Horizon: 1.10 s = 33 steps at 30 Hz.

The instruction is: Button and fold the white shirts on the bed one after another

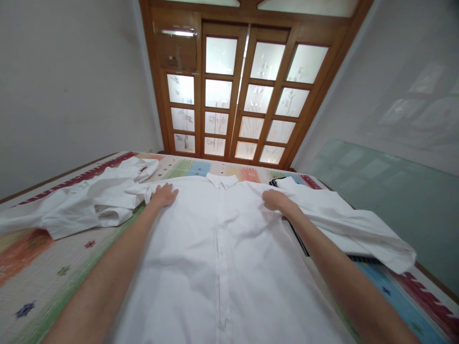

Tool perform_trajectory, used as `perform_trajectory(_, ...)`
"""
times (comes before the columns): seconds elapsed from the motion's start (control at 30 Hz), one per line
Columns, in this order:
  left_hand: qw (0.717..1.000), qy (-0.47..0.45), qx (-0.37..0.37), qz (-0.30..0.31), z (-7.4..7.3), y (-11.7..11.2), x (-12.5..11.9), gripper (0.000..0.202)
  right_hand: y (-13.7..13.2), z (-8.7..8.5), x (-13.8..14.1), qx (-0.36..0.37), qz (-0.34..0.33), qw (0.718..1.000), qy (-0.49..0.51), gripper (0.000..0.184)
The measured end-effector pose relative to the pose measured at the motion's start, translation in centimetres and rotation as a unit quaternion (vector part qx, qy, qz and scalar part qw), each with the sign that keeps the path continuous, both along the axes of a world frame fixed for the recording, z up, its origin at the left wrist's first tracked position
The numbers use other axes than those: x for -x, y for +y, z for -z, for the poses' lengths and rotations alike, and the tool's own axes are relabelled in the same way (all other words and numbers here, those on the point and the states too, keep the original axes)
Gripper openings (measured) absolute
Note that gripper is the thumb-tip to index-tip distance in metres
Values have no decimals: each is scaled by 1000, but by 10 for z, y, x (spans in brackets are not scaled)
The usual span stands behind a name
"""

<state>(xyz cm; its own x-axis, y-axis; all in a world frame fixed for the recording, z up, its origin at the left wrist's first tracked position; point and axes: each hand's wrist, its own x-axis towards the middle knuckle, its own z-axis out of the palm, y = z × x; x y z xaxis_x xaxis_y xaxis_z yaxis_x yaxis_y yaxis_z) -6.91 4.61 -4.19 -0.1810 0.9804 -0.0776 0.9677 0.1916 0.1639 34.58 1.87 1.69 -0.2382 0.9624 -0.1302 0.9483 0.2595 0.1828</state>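
A white button-up shirt lies front side up, its collar at the far end and its button placket running toward me. My left hand rests flat on the shirt's left shoulder area, fingers stretched and slightly apart. Across the chest, my right hand has its fingers curled on the fabric near the right shoulder, where small creases pull. From there a white sleeve stretches out to the right. Much of the shirt's right side edge is behind my right forearm.
Beneath everything is a bed with a patterned, multicoloured cover. A crumpled white garment lies on the left. Dark striped trim shows under the sleeve. A pale green panel stands along the right wall; wooden glazed doors are beyond.
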Motion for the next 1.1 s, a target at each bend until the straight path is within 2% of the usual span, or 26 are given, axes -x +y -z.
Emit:
perform_trajectory(0.07,1000,2,-13,-8,3,2,1,67,7,7,16,-6,-7,999,44,42)
perform_trajectory(0.17,999,11,-23,-27,7,2,0,67,17,26,37,26,1,995,96,46)
perform_trajectory(0.27,999,18,-27,-28,8,0,0,66,26,46,46,52,54,993,93,54)
perform_trajectory(0.37,999,23,-36,-26,8,0,1,65,36,57,44,55,102,988,104,59)
perform_trajectory(0.7,998,40,-49,-14,10,6,3,65,62,73,33,14,109,987,118,60)
perform_trajectory(1.1,998,32,-49,-23,8,18,0,64,92,85,22,-40,66,992,105,59)
